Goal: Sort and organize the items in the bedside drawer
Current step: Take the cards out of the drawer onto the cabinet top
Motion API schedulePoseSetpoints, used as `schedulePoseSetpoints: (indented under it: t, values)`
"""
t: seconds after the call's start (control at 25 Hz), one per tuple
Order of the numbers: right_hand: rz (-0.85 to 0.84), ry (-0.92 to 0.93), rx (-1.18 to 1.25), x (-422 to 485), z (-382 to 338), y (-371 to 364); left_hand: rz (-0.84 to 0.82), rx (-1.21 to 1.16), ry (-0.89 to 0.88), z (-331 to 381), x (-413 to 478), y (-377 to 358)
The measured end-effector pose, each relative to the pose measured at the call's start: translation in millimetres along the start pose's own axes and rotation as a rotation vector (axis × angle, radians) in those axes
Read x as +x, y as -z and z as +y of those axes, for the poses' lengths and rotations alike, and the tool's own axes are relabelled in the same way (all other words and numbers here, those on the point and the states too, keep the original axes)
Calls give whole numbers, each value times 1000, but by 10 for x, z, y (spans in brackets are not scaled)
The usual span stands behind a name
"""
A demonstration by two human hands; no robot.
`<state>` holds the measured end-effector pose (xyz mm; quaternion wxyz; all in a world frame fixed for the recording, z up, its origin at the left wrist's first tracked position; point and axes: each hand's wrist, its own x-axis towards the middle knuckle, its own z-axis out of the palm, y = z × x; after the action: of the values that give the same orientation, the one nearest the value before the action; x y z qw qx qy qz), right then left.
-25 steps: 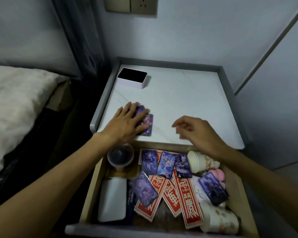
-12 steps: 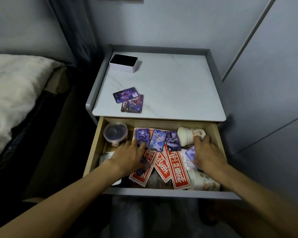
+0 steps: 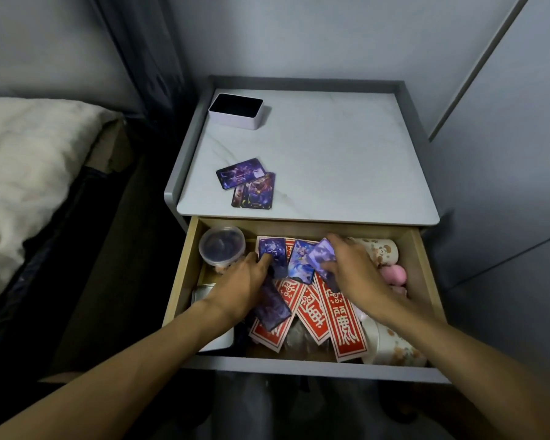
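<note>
Drawer (image 3: 185, 274), pulled open below the nightstand top (image 3: 331, 160): our forearms hide much of its contents. Left hand (image 3: 242, 284) presses fingertips on a purple card (image 3: 275, 252); right hand (image 3: 353, 268) pinches another card (image 3: 323, 257), lifted and tilted.

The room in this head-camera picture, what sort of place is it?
Most likely a bedroom. A bed with pale bedding stands on the left, a bedside cabinet sits beside it, and its open drawer holds small personal things such as picture cards.
</note>
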<state>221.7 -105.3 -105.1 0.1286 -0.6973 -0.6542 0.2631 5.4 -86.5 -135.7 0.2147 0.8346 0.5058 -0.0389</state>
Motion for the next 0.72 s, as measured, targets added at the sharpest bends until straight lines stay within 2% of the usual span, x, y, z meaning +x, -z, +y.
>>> schedulePoseSetpoints:
  t: [0.12,0.2,0.32,0.52,0.72]
  values:
    - [72,-51,-167,216,37,-338,53,-221,-17,51,24,120]
    - [82,-101,-283,245,51,-456,125,-235,-3,82,142,191]
    - [81,-193,-337,254,29,-516,166,-47,-16,96,389,170]
    - [115,-234,-214,270,-22,-492,-45,108,-3,125,462,101]
    - [160,-183,-252,209,-17,-435,28,352,0,126,464,40]
